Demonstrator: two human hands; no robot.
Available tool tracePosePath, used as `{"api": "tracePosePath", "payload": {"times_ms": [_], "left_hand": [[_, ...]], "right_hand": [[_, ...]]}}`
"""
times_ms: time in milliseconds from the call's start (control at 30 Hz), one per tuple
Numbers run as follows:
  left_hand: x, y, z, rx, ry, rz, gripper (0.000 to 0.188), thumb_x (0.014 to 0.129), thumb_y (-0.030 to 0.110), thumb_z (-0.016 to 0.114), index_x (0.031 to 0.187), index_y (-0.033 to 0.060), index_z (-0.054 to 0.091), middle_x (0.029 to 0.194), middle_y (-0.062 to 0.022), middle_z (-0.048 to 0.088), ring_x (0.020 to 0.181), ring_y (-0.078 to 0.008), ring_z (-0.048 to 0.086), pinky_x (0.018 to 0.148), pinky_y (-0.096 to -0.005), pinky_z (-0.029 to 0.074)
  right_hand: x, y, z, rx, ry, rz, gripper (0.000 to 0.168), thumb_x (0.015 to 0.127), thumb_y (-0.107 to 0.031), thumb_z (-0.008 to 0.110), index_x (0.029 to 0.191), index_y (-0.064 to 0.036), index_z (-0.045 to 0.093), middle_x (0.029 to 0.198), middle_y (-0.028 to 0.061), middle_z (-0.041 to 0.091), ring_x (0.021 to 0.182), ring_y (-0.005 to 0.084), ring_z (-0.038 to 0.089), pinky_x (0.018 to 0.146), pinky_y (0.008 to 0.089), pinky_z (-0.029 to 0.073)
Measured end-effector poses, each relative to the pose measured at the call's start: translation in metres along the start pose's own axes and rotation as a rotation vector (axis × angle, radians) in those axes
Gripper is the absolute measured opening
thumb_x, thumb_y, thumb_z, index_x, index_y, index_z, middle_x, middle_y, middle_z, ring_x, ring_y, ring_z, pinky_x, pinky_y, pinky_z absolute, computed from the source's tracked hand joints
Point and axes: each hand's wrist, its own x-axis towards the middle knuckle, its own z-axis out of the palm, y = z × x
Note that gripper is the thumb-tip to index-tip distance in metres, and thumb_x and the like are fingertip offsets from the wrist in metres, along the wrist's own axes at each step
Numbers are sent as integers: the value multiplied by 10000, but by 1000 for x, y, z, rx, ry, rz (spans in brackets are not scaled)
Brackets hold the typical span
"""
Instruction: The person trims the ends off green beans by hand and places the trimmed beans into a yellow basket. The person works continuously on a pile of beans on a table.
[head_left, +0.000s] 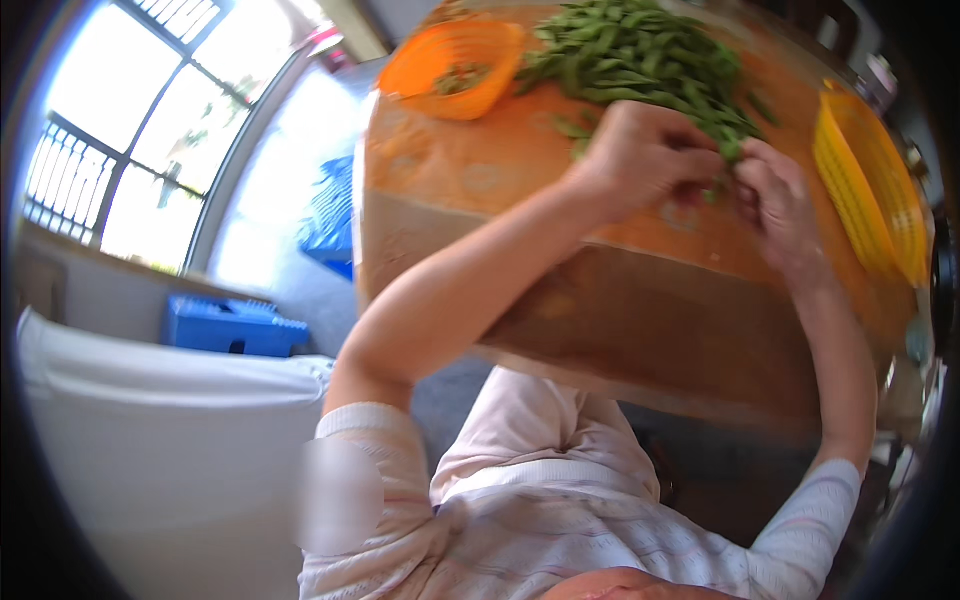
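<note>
Both of my hands meet over the wooden table, just in front of a large heap of green bean pods. My left hand and my right hand have their fingers pinched around a small green pod between them; part of it is hidden by the fingers. At the table's far left stands an orange plastic basket with some small pale green or brownish bits inside. A few loose green pieces lie beside my left wrist.
A yellow plastic basket stands to the right of my right hand. On the floor to the left are a blue plastic stool or crate and another blue item. A white-covered piece, perhaps furniture, is at my left side, near large windows.
</note>
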Motion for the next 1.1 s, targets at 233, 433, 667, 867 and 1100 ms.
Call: {"api": "tracePosePath", "payload": {"times_ms": [233,433,667,867,1100], "left_hand": [[7,-12,-18,-498,-194,-144,172,848,118,610,924,-35,590,739,-129,635,594,-148,612,510,-255,510],[3,-3,-7,-76,-126,16,146,855,80,575,971,-9,591,744,-88,631,600,-143,617,512,-255,503],[-3,-12,0,949,11,802,275,725,23,600,997,66,603,762,-93,622,632,-209,623,534,-319,490],[-6,-10,1,1061,-13,740,138,689,71,582,825,56,596,716,-88,598,662,-277,597,587,-362,495],[-9,-10,6,992,46,680,116,669,62,580,782,42,596,713,-90,589,675,-279,595,591,-363,493]], "right_hand": [[6,1,-5,318,-225,87,90,818,-134,538,750,-84,504,601,-36,434,484,44,372,418,188,308],[5,2,-8,301,-224,156,142,816,-126,537,690,-87,486,577,-18,445,460,54,376,387,206,307],[2,4,5,31,-149,147,148,805,-150,550,691,-65,510,530,-3,445,411,70,385,369,213,314],[0,0,8,-50,-119,158,165,804,-164,545,693,-47,507,510,-4,440,386,55,359,354,198,302],[1,2,9,-120,-147,148,125,809,-122,521,711,-45,519,514,-11,438,386,41,355,346,188,296]]}}
